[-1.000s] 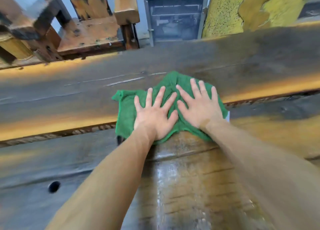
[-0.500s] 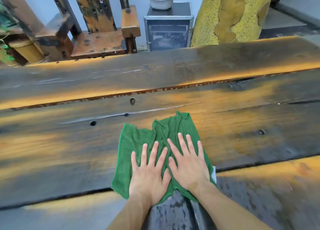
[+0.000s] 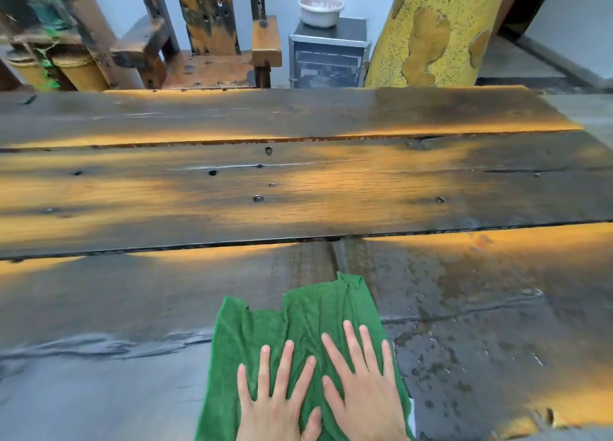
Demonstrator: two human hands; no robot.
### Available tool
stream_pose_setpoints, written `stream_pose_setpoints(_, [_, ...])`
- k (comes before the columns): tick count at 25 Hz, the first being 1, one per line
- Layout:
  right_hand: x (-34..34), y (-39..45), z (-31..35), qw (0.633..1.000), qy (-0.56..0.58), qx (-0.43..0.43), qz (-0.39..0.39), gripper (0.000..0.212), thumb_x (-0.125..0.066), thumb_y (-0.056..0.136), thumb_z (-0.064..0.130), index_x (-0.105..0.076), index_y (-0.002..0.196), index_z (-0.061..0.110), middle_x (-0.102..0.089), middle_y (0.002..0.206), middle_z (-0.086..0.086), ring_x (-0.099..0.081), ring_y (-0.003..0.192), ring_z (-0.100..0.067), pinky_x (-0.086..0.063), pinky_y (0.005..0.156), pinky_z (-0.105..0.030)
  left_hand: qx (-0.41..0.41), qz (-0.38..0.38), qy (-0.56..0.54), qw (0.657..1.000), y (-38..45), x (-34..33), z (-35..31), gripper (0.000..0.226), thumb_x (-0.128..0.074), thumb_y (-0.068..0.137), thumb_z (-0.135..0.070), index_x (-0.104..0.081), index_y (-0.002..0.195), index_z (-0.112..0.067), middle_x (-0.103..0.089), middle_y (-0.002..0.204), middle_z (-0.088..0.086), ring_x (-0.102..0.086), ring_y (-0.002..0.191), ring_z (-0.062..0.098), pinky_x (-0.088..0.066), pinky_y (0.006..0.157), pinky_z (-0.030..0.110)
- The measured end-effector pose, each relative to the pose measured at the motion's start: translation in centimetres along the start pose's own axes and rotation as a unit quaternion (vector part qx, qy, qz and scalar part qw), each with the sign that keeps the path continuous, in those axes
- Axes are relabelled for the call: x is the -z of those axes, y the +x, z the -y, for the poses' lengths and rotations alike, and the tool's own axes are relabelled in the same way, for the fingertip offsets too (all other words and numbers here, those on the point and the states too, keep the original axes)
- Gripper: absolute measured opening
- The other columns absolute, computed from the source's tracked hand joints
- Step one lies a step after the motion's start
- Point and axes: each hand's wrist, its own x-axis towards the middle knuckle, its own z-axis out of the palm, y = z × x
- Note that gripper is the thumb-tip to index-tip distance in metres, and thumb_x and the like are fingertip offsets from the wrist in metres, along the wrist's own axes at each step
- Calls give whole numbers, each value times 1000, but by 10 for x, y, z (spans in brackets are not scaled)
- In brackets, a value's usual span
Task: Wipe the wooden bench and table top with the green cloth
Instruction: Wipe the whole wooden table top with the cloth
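Two hands: the left hand [image 3: 277, 397] and right hand [image 3: 363, 387] lie side by side, palms down, on the green cloth [image 3: 298, 334] at the near edge of the view.
Fingers: straight and spread on both hands, pressing flat; nothing is gripped or pinched.
Cloth: spread on the nearest plank of the table top [image 3: 464, 188], its far corner pointing toward the seam between planks, slightly rumpled down the middle.
Surface: dark weathered planks with orange patches; the wood to the right of the cloth shines as if wet, with scattered droplets.
Step in hand: by the look of it, a two-handed wiping stroke on the near plank, the cloth low and close to the person.
Next move: likely a firm push away across the planks, or a shift sideways to a patch that has not been wiped; even pressure would keep the cloth from bunching at the seam.
Background: a worn wooden chair [image 3: 212, 52], a dark metal box [image 3: 328, 59] topped by a pale basin [image 3: 320, 9], and a yellow mottled pillar [image 3: 431, 32] stand beyond the far edge.
Bench: cannot be told apart here.
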Motion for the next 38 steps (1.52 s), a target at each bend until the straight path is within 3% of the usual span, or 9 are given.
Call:
stream_pose_setpoints(3, [-7, -53, -9, 1000, 4, -20, 17, 70, -50, 81, 59, -45, 149, 39, -33, 162, -4, -14, 154, -25, -21, 115, -55, 12, 53, -44, 998, -30, -17, -14, 68, -37, 82, -73, -50, 141, -43, -45, 152, 5, -41, 138, 38, -40, 98, 67])
stream_pose_setpoints(6, [-4, -80, -29, 998, 21, -56, 36, 64, -30, 91, 68, -42, 148, 42, -25, 163, 0, -9, 155, -23, -17, 116, -52, 13, 23, -42, 999, -38, -20, -22, 62, -38, 81, -76, -55, 135, -50, -49, 150, 1, -48, 134, 36, -43, 95, 69])
stream_pose_setpoints(12, [7, -55, -58, 993, 15, -110, 43, 67, -22, 93, 74, -40, 150, 44, -32, 162, -2, -7, 155, -24, -16, 116, -57, -5, 25, -4, 1000, -10, -4, -32, 71, -44, 76, -78, -41, 144, -55, -34, 158, -2, -33, 141, 39, -22, 100, 83])
stream_pose_setpoints(15, [12, -27, -70, 991, 25, -120, 50, 67, -20, 94, 73, -41, 150, 43, -35, 161, -4, -21, 152, -28, -26, 113, -62, -22, 5, -9, 1000, 24, 8, -36, 78, -51, 70, -76, -40, 144, -55, -28, 161, -2, -29, 143, 42, -16, 101, 85])
stream_pose_setpoints(18, [17, 14, -89, 991, 20, -125, 40, 67, -18, 94, 72, -37, 152, 43, -32, 162, -3, -29, 149, -32, -22, 115, -64, -37, -1, -16, 999, 67, 25, -41, 76, -53, 71, -72, -43, 144, -52, -36, 160, 1, -33, 142, 44, -17, 100, 85])
stream_pose_setpoints(21, [20, 77, -115, 992, 10, -123, 39, 66, -18, 96, 71, -30, 155, 43, -28, 164, -4, -27, 150, -33, -19, 115, -64, -35, 6, -27, 999, 127, 44, -45, 70, -50, 78, -69, -46, 144, -49, -39, 159, 0, -36, 142, 46, -17, 100, 85])
stream_pose_setpoints(26, [27, 227, -166, 992, -11, -129, 7, 67, -17, 96, 73, -20, 157, 46, -20, 166, -3, -17, 152, -31, -15, 116, -62, -3, -23, -11, 1000, 270, 72, -40, 59, -33, 93, -68, -35, 150, -50, -31, 163, -2, -29, 146, 45, -21, 100, 84])
stream_pose_setpoints(33, [46, 413, -213, 992, 19, -123, -6, 67, -14, 95, 70, -9, 157, 45, -4, 168, -4, -1, 155, -30, -5, 120, -62, 7, -38, 17, 999, 471, 114, -23, 59, -16, 96, -69, -24, 152, -53, -24, 165, -4, -25, 148, 42, -16, 103, 81])
stream_pose_setpoints(38, [67, 569, -249, 992, 14, -128, 7, 64, -4, 95, 68, 15, 153, 50, 20, 166, -1, 20, 152, -27, 11, 119, -60, 35, -69, 4, 997, 601, 159, -7, 62, -1, 89, -72, 10, 149, -60, 17, 165, -13, 17, 152, 33, 9, 110, 75])
